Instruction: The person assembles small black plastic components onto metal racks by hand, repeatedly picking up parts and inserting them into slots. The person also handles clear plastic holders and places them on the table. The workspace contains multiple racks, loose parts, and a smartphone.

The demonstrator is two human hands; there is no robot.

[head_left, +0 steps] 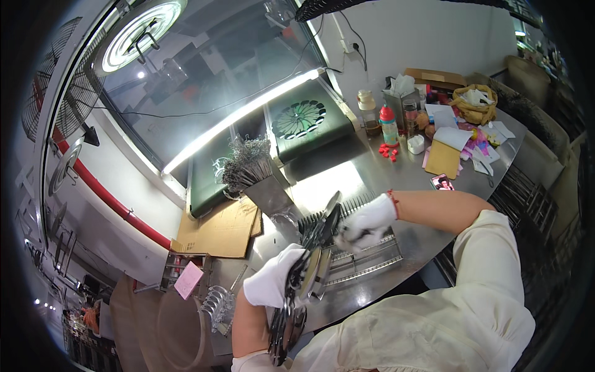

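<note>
Head view showed a steel worktable (pixel 365 173) carrying everything, its far end crowded with bottles and papers well apart from the hands. Just beyond the grip lay a slotted metal rack (pixel 365 257), placed close so pieces could be reached without stretching, by my reading. The left hand (pixel 273 282), in a white glove, was closed around a fanned stack of flat metal blades (pixel 304 282), which ran from above the fist down past the wrist (the lower ends blurred near the forearm); held bunched and upright, probably so single pieces could be drawn off. The right hand (pixel 365 223), also gloved, came in with a bent elbow, fingers pinched on a blade tip (pixel 331 211) just above the stack, over the rack.
</note>
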